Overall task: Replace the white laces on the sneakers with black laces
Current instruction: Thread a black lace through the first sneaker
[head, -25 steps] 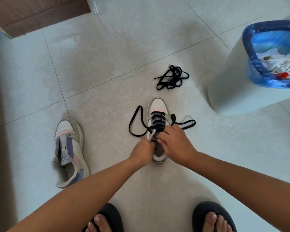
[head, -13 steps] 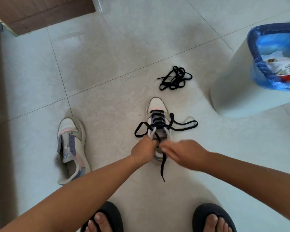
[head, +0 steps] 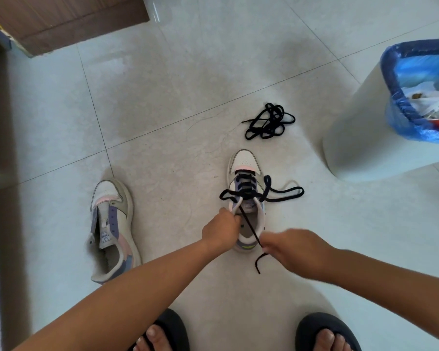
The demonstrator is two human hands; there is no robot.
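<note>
Your right hand pinches the black lace taut behind the sneaker; your left hand grips its collar. Overpulling risks dragging the far loops out.

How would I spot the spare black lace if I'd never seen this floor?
Start at the white bin with the blue liner on the right. Just left of it, on the tiles beyond the sneaker being laced, lies the spare black lace. Unlike the other black lace, it is a loose tangle, threaded through nothing.
</note>
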